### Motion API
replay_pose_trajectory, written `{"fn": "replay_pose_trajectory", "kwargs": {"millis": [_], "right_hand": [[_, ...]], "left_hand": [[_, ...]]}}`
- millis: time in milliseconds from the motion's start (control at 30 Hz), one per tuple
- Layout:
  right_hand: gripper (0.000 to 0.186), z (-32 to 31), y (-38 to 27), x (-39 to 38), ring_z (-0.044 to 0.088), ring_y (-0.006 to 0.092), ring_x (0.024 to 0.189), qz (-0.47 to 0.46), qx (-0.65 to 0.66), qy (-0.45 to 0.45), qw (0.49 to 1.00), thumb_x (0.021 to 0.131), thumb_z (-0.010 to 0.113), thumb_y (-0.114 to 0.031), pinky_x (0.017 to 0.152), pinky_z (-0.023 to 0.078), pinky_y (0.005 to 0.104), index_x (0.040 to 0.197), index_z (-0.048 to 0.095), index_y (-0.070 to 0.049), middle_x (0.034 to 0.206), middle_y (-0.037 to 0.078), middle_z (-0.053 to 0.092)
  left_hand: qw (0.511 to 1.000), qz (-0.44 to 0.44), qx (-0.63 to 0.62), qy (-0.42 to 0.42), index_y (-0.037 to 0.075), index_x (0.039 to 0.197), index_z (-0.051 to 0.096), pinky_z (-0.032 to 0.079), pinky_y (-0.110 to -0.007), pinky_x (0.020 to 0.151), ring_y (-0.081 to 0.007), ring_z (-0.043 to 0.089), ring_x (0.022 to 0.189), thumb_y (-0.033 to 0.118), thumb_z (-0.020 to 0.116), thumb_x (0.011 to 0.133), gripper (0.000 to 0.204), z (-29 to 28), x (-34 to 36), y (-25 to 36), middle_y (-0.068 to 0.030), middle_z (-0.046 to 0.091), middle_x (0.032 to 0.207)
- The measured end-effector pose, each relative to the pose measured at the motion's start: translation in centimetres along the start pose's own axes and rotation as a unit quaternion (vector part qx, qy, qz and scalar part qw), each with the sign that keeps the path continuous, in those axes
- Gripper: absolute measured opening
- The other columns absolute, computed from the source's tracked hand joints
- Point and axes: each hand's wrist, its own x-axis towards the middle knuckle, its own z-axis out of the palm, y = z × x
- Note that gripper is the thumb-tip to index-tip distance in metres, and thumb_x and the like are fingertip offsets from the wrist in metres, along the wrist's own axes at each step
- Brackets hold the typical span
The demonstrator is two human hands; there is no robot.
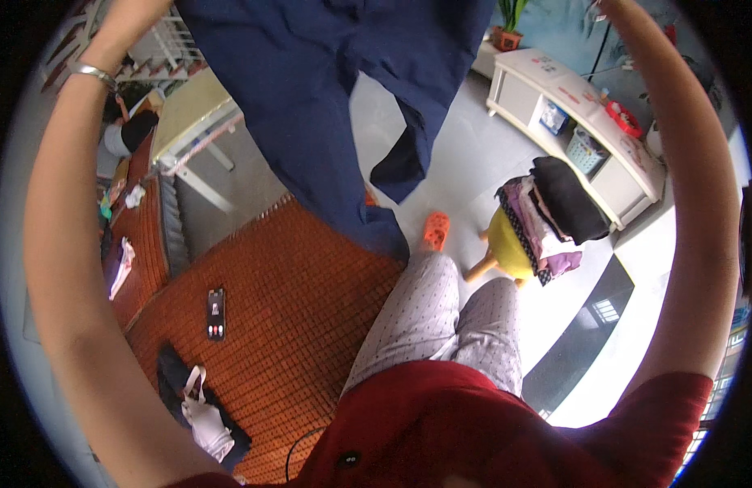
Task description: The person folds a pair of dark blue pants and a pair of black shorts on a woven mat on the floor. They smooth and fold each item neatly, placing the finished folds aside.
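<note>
A pair of dark blue trousers [302,106] hangs in the air in front of me, its legs dangling and its waist cut off by the top edge. Both my arms are raised on either side of it. My left hand [144,6] shows only near the wrist, beside the trousers' upper left edge. At the upper right, little of my right hand [610,5] is in the picture. The fingers of both are out of sight, so their grip on the cloth does not show. One trouser leg reaches down to an orange-brown woven mat [270,276].
Folded clothes [547,215] are stacked on a yellow stool [506,244] to the right. A phone [216,313] and a pale bra [207,423] lie on the mat. Beyond are a white cabinet [547,73], a table [193,110] and another person [132,130].
</note>
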Motion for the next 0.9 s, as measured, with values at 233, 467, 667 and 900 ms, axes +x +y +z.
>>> {"fn": "replay_pose_trajectory", "kwargs": {"millis": [233,467,667,900], "right_hand": [[0.032,-1.0,0.5,0.0,0.063,0.0221,0.078,0.134,0.105,-0.028,0.985,0.081,0.074,-0.016,0.075,0.051,0.0349,0.107,0.06,-0.001,0.088,0.013,0.068],[0.035,-1.8,-1.2,-2.3,0.064,0.0207,0.097,0.307,0.596,-0.08,0.738,0.089,0.068,-0.017,0.086,0.052,0.0341,0.117,0.061,0.003,0.104,0.009,0.069],[0.053,3.7,0.4,-8.0,0.068,0.0265,0.093,0.448,0.455,-0.142,0.756,0.075,0.08,-0.03,0.084,0.054,0.0377,0.113,0.064,0.002,0.114,0.018,0.066],[0.051,10.5,-5.8,-7.2,0.068,0.0281,0.092,0.463,0.422,-0.102,0.773,0.076,0.074,-0.019,0.083,0.053,0.0357,0.114,0.06,0.012,0.1,0.021,0.069]], "left_hand": [[0.944,-0.092,-0.306,-0.079,-0.003,0.114,0.062,0.049,-0.034,0.088,-0.0207,0.063,0.096,0.01,0.065,0.084,0.033,-0.1,1.6,-0.4,-0.015,0.069,0.106],[0.693,-0.244,-0.677,-0.049,0.003,0.123,0.058,0.051,-0.031,0.097,-0.0163,0.062,0.107,0.025,0.061,0.096,0.035,2.5,-1.2,-4.9,-0.008,0.062,0.123],[0.746,-0.348,-0.559,-0.098,-0.008,0.132,0.049,0.049,-0.032,0.092,-0.0209,0.061,0.109,0.03,0.071,0.088,0.063,11.0,-3.9,0.6,-0.0123,0.062,0.123],[0.794,-0.33,-0.507,-0.056,-0.001,0.107,0.063,0.05,-0.03,0.073,-0.0136,0.063,0.081,0.018,0.062,0.093,0.023,18.5,-0.6,11.1,-0.007,0.069,0.094]]}}
